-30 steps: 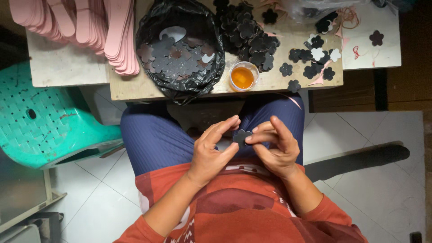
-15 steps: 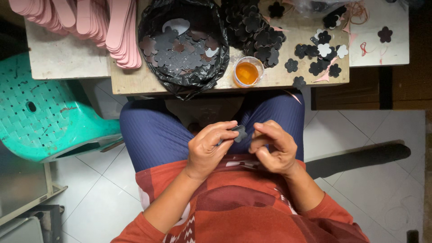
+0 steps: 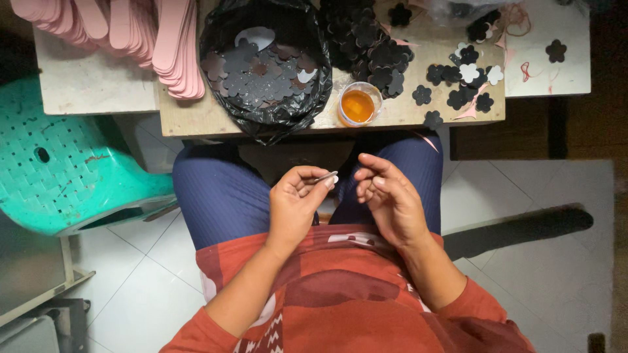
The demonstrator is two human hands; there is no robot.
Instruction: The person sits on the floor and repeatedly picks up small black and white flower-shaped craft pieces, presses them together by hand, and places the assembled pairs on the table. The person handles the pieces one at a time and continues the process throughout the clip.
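Above the lap, a thin dark flower-shaped piece [image 3: 323, 178] sits pinched edge-on in the left hand [image 3: 296, 202], while the right hand [image 3: 387, 196] hovers just beside it, loosely curled and holding nothing, below the small cup of orange glue [image 3: 358, 104] on the table [image 3: 196, 117].

One head-worn camera, looking straight down over the wearer's lap.

The view faces down from above and close in: the red-shirted torso fills the bottom centre, the left hand [image 3: 296, 204] and right hand [image 3: 387, 196] sit mid-frame, and the wooden table [image 3: 196, 117] runs along the top edge. A green plastic chair [image 3: 59, 163] lies at the left, white floor tiles at the right. There is no second view to share anything with.
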